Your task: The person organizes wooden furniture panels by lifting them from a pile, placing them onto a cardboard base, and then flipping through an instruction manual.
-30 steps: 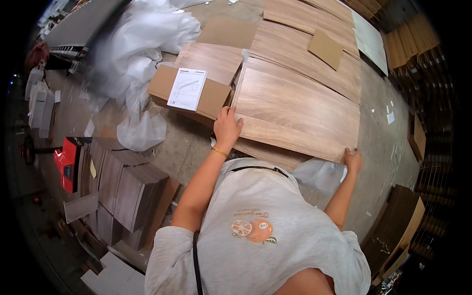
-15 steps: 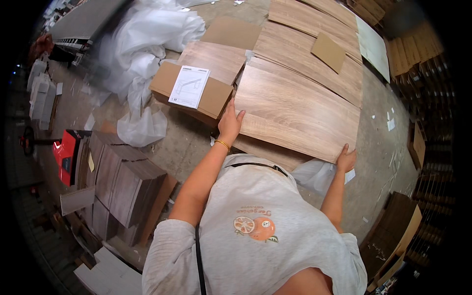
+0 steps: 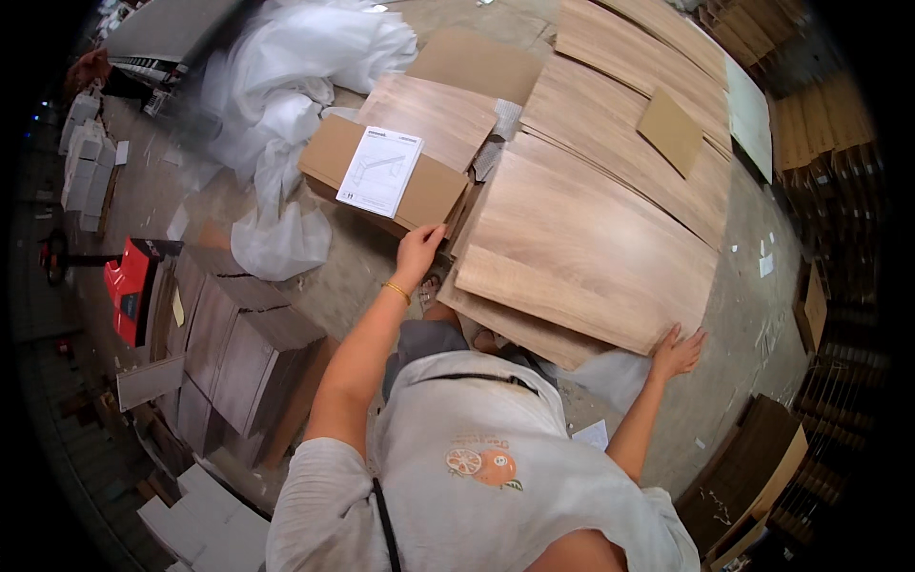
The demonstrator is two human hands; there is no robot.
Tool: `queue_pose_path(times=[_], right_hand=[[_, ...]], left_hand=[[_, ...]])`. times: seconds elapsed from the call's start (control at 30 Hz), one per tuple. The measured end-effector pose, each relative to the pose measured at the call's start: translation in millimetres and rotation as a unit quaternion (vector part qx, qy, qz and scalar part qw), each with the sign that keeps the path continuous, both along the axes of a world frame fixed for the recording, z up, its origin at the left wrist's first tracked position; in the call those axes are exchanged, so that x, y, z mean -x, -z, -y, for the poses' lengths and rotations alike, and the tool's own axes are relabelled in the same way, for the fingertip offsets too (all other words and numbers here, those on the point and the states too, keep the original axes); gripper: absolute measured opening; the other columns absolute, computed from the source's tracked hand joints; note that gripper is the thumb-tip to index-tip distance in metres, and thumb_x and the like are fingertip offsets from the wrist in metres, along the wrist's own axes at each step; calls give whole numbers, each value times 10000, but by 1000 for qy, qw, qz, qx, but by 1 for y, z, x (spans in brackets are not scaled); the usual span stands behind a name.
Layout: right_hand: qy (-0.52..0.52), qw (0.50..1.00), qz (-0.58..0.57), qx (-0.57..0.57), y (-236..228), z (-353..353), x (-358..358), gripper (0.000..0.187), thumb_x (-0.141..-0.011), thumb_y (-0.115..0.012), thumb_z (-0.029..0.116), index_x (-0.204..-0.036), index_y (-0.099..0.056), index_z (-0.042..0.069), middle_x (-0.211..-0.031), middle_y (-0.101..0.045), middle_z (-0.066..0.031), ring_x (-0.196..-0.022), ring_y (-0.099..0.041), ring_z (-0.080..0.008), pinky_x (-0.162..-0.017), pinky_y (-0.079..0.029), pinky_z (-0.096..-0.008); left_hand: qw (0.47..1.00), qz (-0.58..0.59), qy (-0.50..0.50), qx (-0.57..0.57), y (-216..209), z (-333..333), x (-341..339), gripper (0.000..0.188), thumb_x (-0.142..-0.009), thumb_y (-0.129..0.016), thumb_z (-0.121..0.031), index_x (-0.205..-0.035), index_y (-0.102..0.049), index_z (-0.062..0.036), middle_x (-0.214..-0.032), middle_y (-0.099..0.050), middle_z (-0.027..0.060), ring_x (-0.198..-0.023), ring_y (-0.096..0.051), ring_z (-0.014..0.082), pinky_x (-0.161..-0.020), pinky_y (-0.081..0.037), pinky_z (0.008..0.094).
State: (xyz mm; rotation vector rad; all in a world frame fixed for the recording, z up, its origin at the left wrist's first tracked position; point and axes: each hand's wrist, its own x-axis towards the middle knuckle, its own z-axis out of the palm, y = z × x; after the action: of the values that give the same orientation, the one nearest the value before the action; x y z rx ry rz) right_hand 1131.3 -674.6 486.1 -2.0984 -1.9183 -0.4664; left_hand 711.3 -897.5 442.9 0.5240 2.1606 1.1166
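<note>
A large wood-grain panel (image 3: 591, 248) lies on top of a stack of similar boards in front of me. My right hand (image 3: 677, 353) rests at its near right corner, fingers spread and touching the edge. To the left, my left hand (image 3: 420, 254) has its fingers closed at the near corner of a brown cardboard piece (image 3: 329, 157). On that cardboard lies a white instruction booklet (image 3: 380, 172) with a line drawing. A smaller wood-grain panel (image 3: 429, 112) is just behind it. A gap separates the cardboard pile from the large panel.
A small brown board (image 3: 670, 132) lies on the far panels. Crumpled white foam wrap (image 3: 276, 124) heaps at the far left. Strapped board stacks (image 3: 238, 343) and a red machine part (image 3: 131, 291) are at left. Cardboard stacks (image 3: 829, 133) line the right.
My left hand has left the large panel's left edge and moved to the cardboard's corner. The gap between them looks wider. My right hand's fingers have spread at the panel's corner.
</note>
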Motion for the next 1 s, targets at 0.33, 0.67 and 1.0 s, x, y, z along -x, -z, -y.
queue_pose_path(times=[0.33,0.67,1.0], right_hand=[[-268,935,-188,135,-30,74,168,437,-782,-463,86,-1182,-344,-44,-1282,-275,-208,-1176,-280,-326,-967,-203,-392],[-243,945,-140,166,-6,84,189,388,-847,-373,170,-1169,-350,-46,-1292,-273,-185,-1196,-262,-299,-987,-191,-373],[-227,948,-158,156,-2,86,188,370,-839,-369,139,-1165,-368,-35,-1283,-296,-178,-1182,-287,-295,-982,-202,-371]], left_hand=[[938,-173,-8,299,206,33,119,463,-679,-624,-291,-1071,-496,-80,-1165,-433,124,-1121,-349,293,-836,-364,397],[909,-218,18,355,288,6,180,672,-626,-670,-353,-1181,-375,-116,-1280,-271,161,-1162,-278,348,-920,-261,441],[890,-146,145,406,283,13,199,264,-732,-529,-229,-957,-535,-90,-918,-575,138,-740,-583,294,-635,-455,395]])
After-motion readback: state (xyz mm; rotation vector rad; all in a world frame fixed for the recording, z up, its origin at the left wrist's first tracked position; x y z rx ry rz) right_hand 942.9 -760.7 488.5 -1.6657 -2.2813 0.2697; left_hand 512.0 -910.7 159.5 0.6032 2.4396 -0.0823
